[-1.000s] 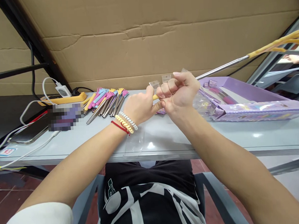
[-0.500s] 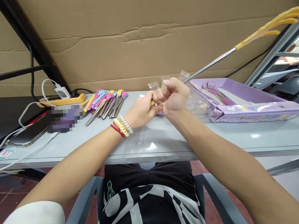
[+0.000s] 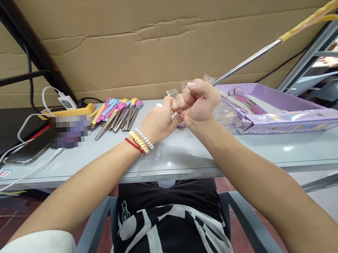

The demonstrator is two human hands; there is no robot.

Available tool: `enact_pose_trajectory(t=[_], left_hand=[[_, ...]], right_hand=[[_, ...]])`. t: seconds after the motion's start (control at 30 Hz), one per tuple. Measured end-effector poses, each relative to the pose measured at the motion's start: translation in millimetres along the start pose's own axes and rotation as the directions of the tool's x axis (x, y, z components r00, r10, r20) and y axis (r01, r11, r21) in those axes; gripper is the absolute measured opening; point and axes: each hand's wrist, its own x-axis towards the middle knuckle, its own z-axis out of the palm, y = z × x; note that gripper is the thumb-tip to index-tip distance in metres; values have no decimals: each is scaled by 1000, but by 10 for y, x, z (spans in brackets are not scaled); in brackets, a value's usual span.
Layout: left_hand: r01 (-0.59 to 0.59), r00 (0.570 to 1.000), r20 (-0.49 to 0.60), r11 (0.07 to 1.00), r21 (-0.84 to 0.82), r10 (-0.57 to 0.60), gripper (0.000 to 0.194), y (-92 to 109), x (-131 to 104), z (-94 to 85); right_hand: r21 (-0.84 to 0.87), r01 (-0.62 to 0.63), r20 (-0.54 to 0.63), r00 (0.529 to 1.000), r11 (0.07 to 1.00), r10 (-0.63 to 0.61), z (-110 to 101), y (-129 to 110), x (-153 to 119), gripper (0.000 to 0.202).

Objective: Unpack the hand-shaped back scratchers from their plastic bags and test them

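Note:
A yellow back scratcher (image 3: 246,61) with a silver metal rod slants up to the right, its yellow claw partly cut off by the picture's edge. My left hand (image 3: 159,117) is closed around its lower end, where a bit of yellow shows between the fingers. Right beside it, my right hand (image 3: 202,101) is curled in a fist around the rod, palm side up. Most of the grip is hidden by my fingers. To the left lies a pile of colourful back scratchers (image 3: 118,115) in pink, blue, yellow and purple, with metal rods.
A purple box (image 3: 294,122) with packaged items stands at the right, clear plastic bags (image 3: 225,115) against it. Left are a yellow power strip (image 3: 82,109), a dark phone (image 3: 30,150), a blurred-out item (image 3: 70,132) and white cables. A cardboard wall (image 3: 159,58) rises behind the desk.
The back scratcher's claw end has moved up and farther right, more of it now out of view. My right hand has shifted slightly right, and both hands keep their grip.

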Motion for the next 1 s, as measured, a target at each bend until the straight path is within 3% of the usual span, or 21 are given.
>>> enact_pose_trajectory(t=[0.37, 0.53, 0.67, 0.83, 1.0], left_hand=[[4, 1000, 6, 995, 96, -5, 57, -32, -9, -63], [-26, 996, -82, 999, 36, 29, 54, -70, -27, -39], [-12, 992, -128, 1000, -15, 10, 49, -67, -26, 6], [20, 996, -86, 998, -62, -25, 37, -18, -42, 34], [60, 998, -27, 998, -16, -60, 35, 12, -32, 23]], right_hand=[[-53, -4, 50, 999, 999, 7, -89, -38, 43, 62], [23, -10, 157, 988, 1000, 7, -127, -1, 74, 49], [-59, -83, 192, 977, 995, 93, -154, 39, 105, 45], [-92, -95, 284, 952, 991, 118, -189, 77, 128, 54], [-85, -80, 231, 968, 993, 98, -179, 70, 101, 63]])
